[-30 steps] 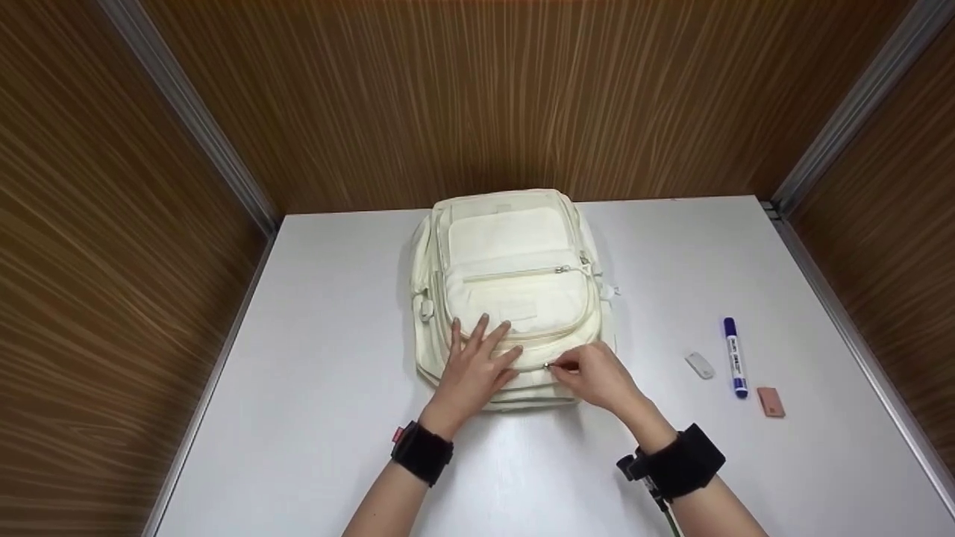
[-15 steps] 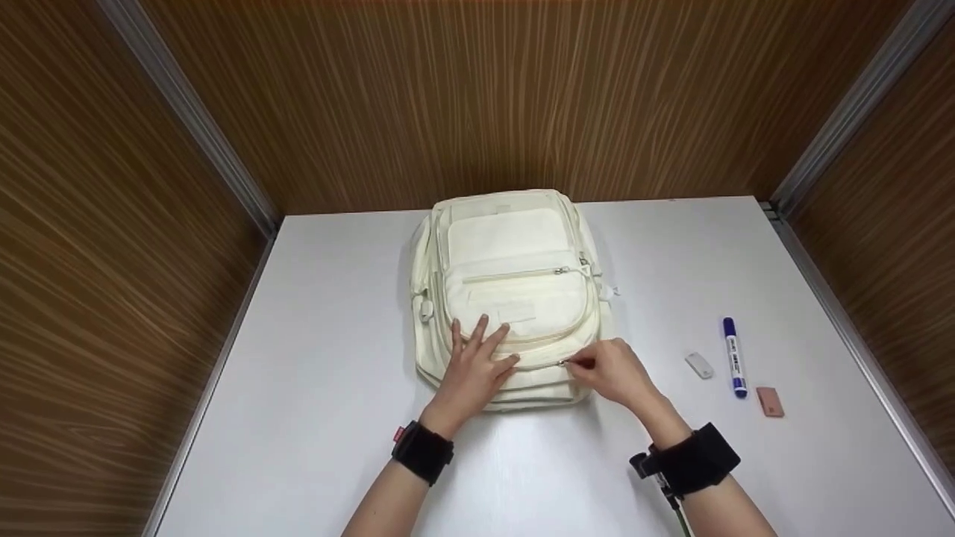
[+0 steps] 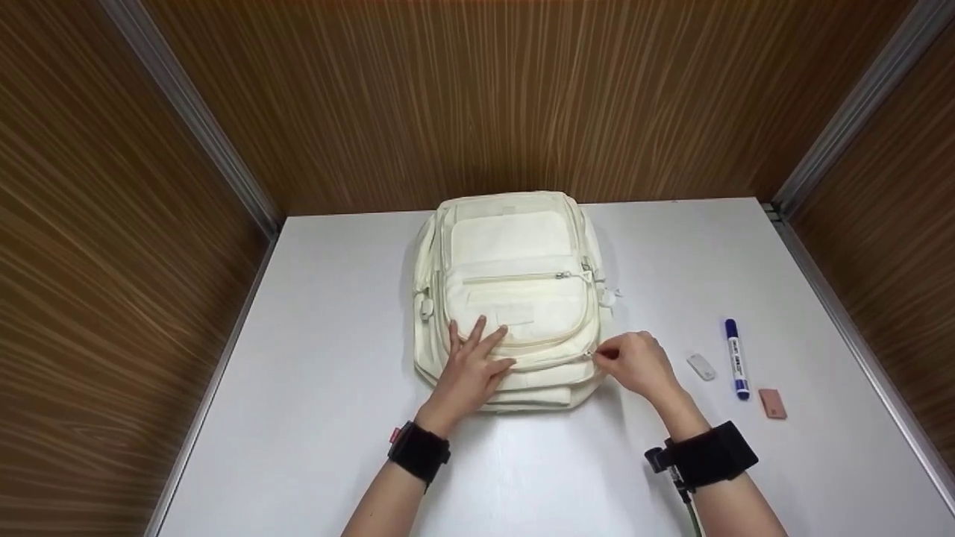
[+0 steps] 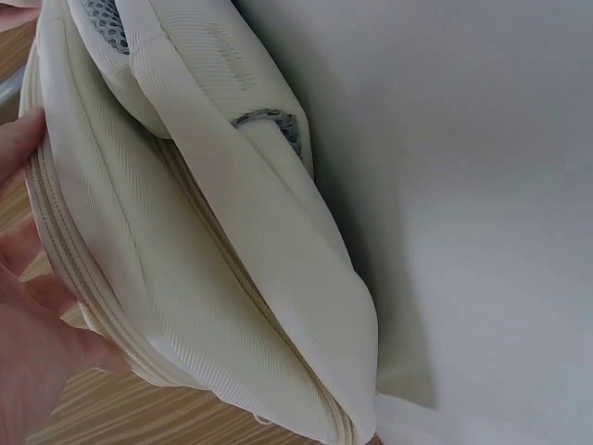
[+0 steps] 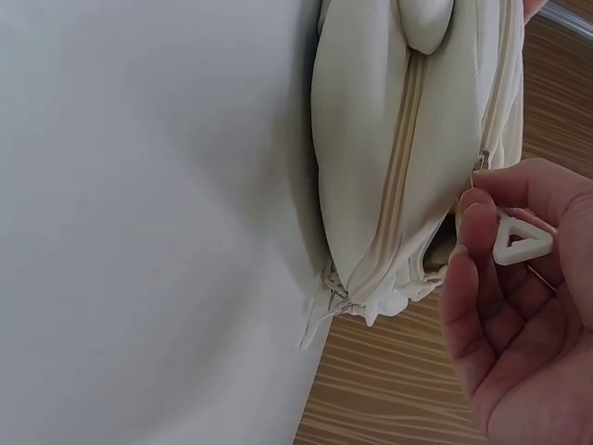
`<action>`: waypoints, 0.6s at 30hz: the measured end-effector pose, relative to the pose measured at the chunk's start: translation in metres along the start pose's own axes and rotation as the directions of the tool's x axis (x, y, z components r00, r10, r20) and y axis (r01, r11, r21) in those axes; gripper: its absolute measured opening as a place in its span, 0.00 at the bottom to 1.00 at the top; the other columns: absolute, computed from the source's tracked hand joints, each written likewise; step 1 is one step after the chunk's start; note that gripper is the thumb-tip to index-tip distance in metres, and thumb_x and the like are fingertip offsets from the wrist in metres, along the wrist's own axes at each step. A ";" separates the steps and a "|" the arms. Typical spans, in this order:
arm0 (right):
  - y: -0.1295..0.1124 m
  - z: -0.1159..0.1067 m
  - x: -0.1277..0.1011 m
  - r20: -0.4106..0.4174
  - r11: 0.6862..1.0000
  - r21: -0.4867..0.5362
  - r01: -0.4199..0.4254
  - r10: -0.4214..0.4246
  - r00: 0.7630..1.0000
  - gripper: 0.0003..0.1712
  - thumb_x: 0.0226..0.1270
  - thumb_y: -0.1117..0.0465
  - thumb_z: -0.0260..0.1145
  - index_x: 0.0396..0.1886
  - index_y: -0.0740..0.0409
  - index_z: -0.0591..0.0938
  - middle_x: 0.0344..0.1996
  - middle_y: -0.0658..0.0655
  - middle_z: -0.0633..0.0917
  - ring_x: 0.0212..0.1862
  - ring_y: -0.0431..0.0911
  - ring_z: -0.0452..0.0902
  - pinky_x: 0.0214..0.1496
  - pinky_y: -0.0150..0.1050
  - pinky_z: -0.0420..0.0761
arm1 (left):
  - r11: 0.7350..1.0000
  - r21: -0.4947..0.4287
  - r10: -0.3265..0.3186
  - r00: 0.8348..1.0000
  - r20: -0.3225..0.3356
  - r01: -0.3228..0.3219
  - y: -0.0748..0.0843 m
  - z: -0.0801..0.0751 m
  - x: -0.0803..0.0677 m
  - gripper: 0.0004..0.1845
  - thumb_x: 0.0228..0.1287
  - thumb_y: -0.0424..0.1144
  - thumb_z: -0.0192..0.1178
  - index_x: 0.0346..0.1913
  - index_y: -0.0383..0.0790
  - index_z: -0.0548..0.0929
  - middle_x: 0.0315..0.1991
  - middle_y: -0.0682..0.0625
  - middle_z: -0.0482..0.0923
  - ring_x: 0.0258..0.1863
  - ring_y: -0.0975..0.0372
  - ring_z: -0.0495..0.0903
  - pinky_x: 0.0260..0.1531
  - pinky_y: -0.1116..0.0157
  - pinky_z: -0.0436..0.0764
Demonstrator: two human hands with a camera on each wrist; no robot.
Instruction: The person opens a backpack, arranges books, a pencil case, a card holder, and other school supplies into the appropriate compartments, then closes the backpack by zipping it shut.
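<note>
Place: a staged recording booth or test bench, not a lived-in room.
Walls: wood-grain panels [image 3: 477, 89] close in at 9, 12 and 3 o'clock, joined by bare metal corner strips [image 3: 186, 112].
Counter: a plain white counter [image 3: 313, 388] fills the booth floor to floor edge.
Items: a cream backpack [image 3: 515, 246] at centre; at 3 o'clock a blue marker [image 3: 735, 358], a white eraser [image 3: 700, 365] and a pink eraser [image 3: 772, 403].
Equipment: black camera straps [image 3: 419, 451] on both wrists.
</note>
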State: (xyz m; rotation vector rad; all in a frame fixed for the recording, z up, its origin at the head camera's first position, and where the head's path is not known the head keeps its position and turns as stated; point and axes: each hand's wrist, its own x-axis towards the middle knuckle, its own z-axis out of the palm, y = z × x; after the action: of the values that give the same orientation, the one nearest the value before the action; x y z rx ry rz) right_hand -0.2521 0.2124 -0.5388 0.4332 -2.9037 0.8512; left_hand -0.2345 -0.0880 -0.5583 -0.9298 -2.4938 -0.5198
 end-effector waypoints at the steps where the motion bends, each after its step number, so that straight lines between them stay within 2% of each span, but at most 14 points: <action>1: 0.002 0.000 0.001 0.001 1.000 -0.012 -0.009 0.009 1.000 0.04 0.54 0.64 0.70 0.25 0.54 0.90 0.22 0.48 0.86 0.27 0.45 0.80 0.30 0.44 0.78 | 1.000 0.003 0.004 1.000 0.003 -0.004 0.000 -0.001 0.000 0.05 0.62 0.41 0.67 0.40 0.51 0.90 0.63 0.41 0.74 0.66 0.36 0.64 0.58 0.26 0.49; 8: 0.013 -0.002 0.011 -0.033 0.994 -0.078 -0.081 0.079 0.996 0.06 0.56 0.62 0.68 0.25 0.52 0.90 0.23 0.49 0.86 0.27 0.48 0.79 0.28 0.47 0.76 | 0.999 -0.036 0.012 1.000 0.023 -0.011 0.001 -0.004 0.001 0.04 0.62 0.39 0.67 0.38 0.49 0.91 0.62 0.40 0.75 0.66 0.35 0.63 0.58 0.26 0.48; 14: 0.019 -0.005 0.028 -0.057 0.985 -0.163 -0.063 0.054 0.997 0.11 0.55 0.62 0.65 0.15 0.50 0.83 0.16 0.50 0.80 0.19 0.48 0.71 0.21 0.47 0.70 | 0.999 -0.045 0.018 0.999 0.029 -0.017 0.000 -0.005 0.002 0.04 0.62 0.38 0.67 0.37 0.48 0.91 0.60 0.43 0.78 0.66 0.35 0.63 0.58 0.26 0.48; 18: 0.022 -0.004 0.041 -0.095 0.979 -0.194 -0.070 0.052 0.994 0.15 0.56 0.62 0.64 0.11 0.51 0.79 0.15 0.52 0.79 0.18 0.51 0.71 0.20 0.50 0.71 | 0.999 -0.049 0.017 0.999 0.035 -0.015 0.001 -0.006 0.003 0.04 0.62 0.37 0.67 0.37 0.49 0.91 0.59 0.43 0.78 0.66 0.35 0.63 0.58 0.26 0.47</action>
State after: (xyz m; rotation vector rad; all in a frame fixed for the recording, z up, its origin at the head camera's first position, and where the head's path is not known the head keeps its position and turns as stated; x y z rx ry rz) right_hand -0.2975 0.2220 -0.5398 0.2821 -2.8926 0.5659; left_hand -0.2338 -0.0887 -0.5515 -0.9844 -2.5135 -0.5659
